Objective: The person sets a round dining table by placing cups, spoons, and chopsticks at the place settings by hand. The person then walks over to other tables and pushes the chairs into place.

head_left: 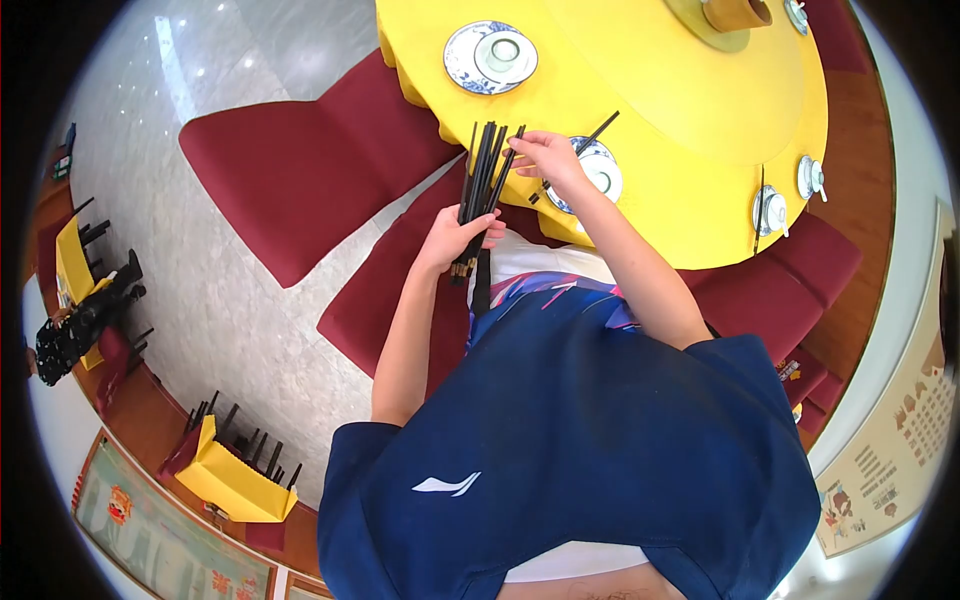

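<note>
My left hand [460, 238] is closed around a bundle of black chopsticks [483, 170] with gold-coloured lower ends. With its fingertips, my right hand [545, 158] pinches the upper part of chopsticks at the bundle's right side. Behind my right wrist, a blue-and-white plate [557, 203] with a bowl [604, 178] on it stands at the edge of the round table with a yellow cloth [660, 215]. Other black chopsticks [600, 131] lie slantwise across that plate, partly hidden by my right hand. A second plate [462, 72] holds stacked dishes farther left.
Dark red chairs [300, 165] stand along the table's left and near sides. More place settings [770, 212] lie at the right, one with chopsticks [760, 200]. A brown pot-like vessel [738, 14] stands mid-table. At the far left are another person [80, 325] and yellow-draped furniture [235, 480].
</note>
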Available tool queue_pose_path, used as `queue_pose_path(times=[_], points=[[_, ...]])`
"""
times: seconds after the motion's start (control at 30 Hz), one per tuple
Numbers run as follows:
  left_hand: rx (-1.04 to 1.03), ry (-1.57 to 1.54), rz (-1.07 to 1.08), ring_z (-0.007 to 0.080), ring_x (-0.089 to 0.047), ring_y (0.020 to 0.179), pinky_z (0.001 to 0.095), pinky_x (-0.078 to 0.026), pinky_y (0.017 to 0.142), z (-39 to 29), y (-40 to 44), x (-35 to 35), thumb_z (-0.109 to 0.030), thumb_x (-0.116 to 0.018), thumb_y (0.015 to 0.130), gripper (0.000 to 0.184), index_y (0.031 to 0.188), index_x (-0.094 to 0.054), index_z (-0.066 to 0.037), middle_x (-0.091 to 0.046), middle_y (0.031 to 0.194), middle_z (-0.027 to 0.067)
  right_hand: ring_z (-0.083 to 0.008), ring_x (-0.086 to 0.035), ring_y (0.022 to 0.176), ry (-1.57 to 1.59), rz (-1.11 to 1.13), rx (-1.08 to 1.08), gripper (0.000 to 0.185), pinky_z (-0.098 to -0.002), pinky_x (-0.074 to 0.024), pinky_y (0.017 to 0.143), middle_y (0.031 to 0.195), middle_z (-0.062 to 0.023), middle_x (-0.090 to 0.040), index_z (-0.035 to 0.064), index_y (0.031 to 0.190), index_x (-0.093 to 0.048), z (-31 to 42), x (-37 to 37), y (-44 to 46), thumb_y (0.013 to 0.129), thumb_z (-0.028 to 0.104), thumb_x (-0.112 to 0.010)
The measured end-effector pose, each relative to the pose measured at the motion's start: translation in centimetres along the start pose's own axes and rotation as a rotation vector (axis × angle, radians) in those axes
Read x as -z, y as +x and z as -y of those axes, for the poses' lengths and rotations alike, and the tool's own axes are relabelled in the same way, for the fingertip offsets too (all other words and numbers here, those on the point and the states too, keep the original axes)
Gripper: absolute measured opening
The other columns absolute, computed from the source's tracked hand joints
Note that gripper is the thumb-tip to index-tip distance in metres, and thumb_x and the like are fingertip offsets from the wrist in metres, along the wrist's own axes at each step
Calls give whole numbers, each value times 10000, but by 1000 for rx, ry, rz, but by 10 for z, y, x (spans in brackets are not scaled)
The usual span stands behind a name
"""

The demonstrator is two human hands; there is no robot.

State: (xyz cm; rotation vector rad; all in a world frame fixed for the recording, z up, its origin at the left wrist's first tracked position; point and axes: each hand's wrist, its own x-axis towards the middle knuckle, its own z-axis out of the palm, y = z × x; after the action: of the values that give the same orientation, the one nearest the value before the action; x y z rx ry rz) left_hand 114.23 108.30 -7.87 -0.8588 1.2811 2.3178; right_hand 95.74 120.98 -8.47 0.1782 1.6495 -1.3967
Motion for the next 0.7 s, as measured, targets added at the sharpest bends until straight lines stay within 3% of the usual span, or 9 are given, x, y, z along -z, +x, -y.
queue_pose_path(times=[0.2,0.43,0.7], points=[[0,-52,-66,216,-702,833,298,-589,691,2,-9,27,-90,-631,908,308,1154,-545,74,-684,939,181,-159,-674,772,51,-58,49,227,-261,-543,663,928,-100,-708,-6,1013,-636,16,9,23,914,198,-647],[-80,-253,-144,230,-697,883,322,-600,738,-1,2,41,-65,-639,895,307,1157,-550,68,-675,1007,199,-156,-667,787,98,-92,97,198,-253,-538,667,916,-99,-705,-6,984,-641,44,18,51,917,181,-647],[-202,-450,-145,263,-653,1060,307,-575,852,-1,19,53,-65,-579,929,329,1217,-525,86,-634,1136,210,-135,-634,731,257,-142,158,175,-254,-541,696,901,-110,-696,-23,958,-630,36,32,66,927,149,-629]])
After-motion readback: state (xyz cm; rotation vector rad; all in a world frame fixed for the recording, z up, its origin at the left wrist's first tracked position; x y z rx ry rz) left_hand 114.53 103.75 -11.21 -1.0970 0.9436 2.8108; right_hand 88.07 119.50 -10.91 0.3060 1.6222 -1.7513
